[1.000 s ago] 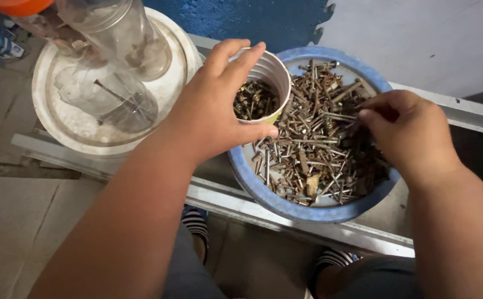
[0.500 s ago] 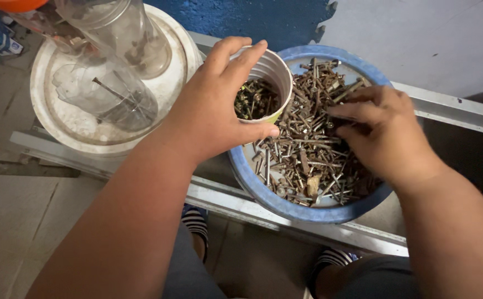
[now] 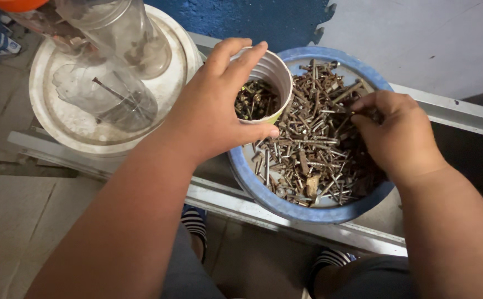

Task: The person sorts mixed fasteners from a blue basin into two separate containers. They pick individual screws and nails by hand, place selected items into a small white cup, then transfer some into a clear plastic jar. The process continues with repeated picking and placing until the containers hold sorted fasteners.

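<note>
Honestly, that thin paper cup (image 3: 263, 83), gripped round its side by the left hand (image 3: 219, 105) above the blue bowl (image 3: 263, 191), looks crushable and bottom-heavy with screws. Right hand (image 3: 396, 135) pinches one rusty screw (image 3: 335, 111) from the pile; they're stiff, sharp, best taken by the shank.

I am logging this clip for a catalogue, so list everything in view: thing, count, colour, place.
Bowl: one, blue rim, centre right, on metal rails.
Screws and nails: many, rusty brown and grey, piled in the bowl.
Paper cup: one, white ribbed, over the bowl's left edge, holding dark screws.
Round lid: one, white, upper left.
Clear plastic containers: at least two, on the lid.
Metal rails: pale grey, beneath the bowl.
Wall: blue and grey, behind.
Left hand: grips the cup.
Right hand: fingers pinching in the pile.
</note>
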